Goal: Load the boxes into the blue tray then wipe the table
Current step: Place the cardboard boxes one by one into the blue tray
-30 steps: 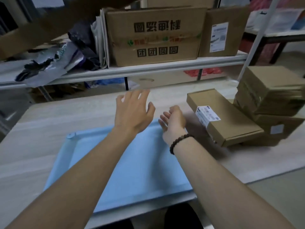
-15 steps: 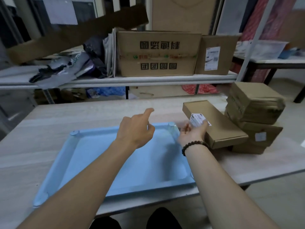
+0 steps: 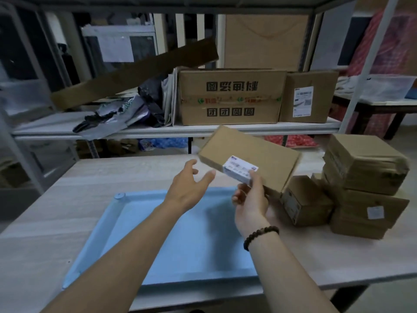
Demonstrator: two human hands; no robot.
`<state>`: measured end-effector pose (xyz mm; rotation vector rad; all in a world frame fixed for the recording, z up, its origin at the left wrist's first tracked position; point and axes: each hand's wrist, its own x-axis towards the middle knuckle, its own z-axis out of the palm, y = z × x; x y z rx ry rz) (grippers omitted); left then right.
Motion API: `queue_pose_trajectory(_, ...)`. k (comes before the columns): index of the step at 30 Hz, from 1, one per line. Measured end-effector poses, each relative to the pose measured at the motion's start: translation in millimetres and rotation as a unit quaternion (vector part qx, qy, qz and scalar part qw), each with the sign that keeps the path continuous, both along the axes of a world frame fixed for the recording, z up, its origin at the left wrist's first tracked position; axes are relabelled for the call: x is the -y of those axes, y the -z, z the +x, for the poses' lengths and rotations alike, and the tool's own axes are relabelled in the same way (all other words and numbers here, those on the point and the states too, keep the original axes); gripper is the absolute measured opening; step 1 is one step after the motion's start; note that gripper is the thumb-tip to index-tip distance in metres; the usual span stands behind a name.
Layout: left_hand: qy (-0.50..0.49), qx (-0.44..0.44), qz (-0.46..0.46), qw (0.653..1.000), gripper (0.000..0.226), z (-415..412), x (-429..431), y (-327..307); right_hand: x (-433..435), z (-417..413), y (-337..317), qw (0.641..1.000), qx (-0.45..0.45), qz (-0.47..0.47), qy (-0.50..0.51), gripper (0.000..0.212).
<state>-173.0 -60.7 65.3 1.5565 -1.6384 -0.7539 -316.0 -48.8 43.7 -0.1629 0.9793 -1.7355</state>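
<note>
Lifted off the stack since half a second ago, the flat box (image 3: 250,159) now hangs tilted above the pale wooden table (image 3: 67,206). Behind, at 12 o'clock, a metal shelf (image 3: 171,129) carries cartons. The blue tray (image 3: 158,240) lies at 6 o'clock, box stack (image 3: 365,184) at 3. Right hand (image 3: 252,202) grips the box's corner; left hand (image 3: 189,186) reaches, fingers spread.

Right hand (image 3: 250,201) lifts flat box (image 3: 250,155) — above blue tray (image 3: 189,242).

A pale wood-grain table (image 3: 56,222) carries a blue tray (image 3: 180,249) at its centre, flat on the top. At three o'clock from the tray stands a stack of brown boxes (image 3: 370,184) — a smaller brown box (image 3: 304,202) resting just beside it.
</note>
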Motion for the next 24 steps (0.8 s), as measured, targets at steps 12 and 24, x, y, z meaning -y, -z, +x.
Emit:
queue_pose_trajectory(12, -0.100, -0.338, 0.024, 0.936, 0.031, 59.1, 3.8, -6.2, -5.2, 20.8, -1.1, 0.977, -0.091, -0.066, -0.181, 0.008)
queue_pose_trajectory(24, -0.106, -0.365, -0.001, 0.925, 0.029, 112.7, -17.7, 3.7, -3.8, 38.8, 6.5, 0.983, -0.108, -0.063, -0.137, 0.013)
